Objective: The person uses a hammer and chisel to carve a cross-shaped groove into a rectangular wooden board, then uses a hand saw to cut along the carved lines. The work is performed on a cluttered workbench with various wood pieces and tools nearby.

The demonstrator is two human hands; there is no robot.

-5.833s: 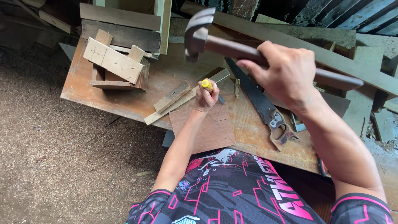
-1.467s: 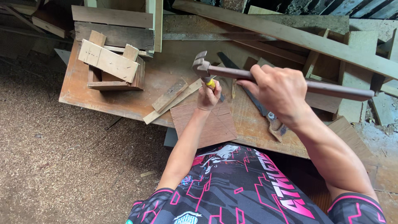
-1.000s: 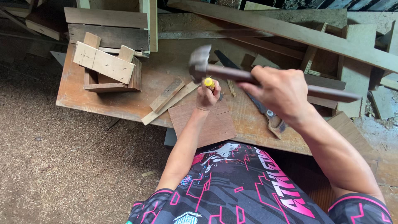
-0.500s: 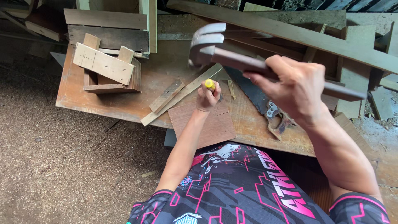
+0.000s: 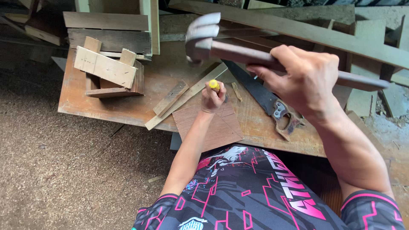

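Note:
My right hand point(image 5: 304, 76) grips the wooden handle of a claw hammer point(image 5: 204, 36), raised high above the bench with its metal head over the yellow tip below. My left hand point(image 5: 213, 99) is closed around a thin tool with a yellow handle point(image 5: 214, 85), held upright on a square reddish plywood piece point(image 5: 208, 127) that overhangs the near edge of the brown work board point(image 5: 115, 108). A long pale wood strip point(image 5: 187, 96) lies diagonally just left of that hand.
A handsaw point(image 5: 264, 100) lies on the board right of my left hand. A small nailed wooden assembly point(image 5: 108, 72) sits at the board's left. Planks and offcuts point(image 5: 298, 30) pile up behind. Sawdust-covered ground point(image 5: 64, 170) lies to the left.
The hammer came down toward the yellow-handled tool about a second ago and has since swung up to a high raised position. My left hand has stayed on the tool.

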